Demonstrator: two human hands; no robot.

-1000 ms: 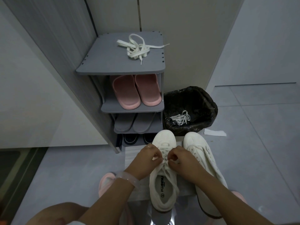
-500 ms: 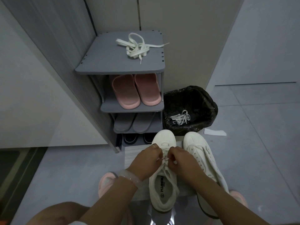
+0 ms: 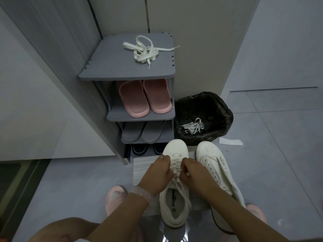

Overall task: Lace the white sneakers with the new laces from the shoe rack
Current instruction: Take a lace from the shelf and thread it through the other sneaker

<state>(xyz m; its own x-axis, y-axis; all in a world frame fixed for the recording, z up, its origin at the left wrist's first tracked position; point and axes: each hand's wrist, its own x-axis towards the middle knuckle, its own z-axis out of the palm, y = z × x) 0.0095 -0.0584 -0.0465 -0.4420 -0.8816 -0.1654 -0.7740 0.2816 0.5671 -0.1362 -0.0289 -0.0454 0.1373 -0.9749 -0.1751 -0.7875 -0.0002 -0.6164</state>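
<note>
While the left hand [image 3: 158, 173] and right hand [image 3: 194, 172] both pinch the lace [image 3: 176, 169] on the left sneaker [image 3: 175, 198], another lace [image 3: 145, 51] waits on the shoe rack [image 3: 111, 67]

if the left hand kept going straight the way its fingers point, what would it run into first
Most likely the toe cap of the left sneaker, since the left hand points up and slightly right along it. Beyond that stands the shoe rack, though depth is hard to judge.

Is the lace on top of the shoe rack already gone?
No, a loose white lace lies bunched on the shoe rack top shelf.
</note>
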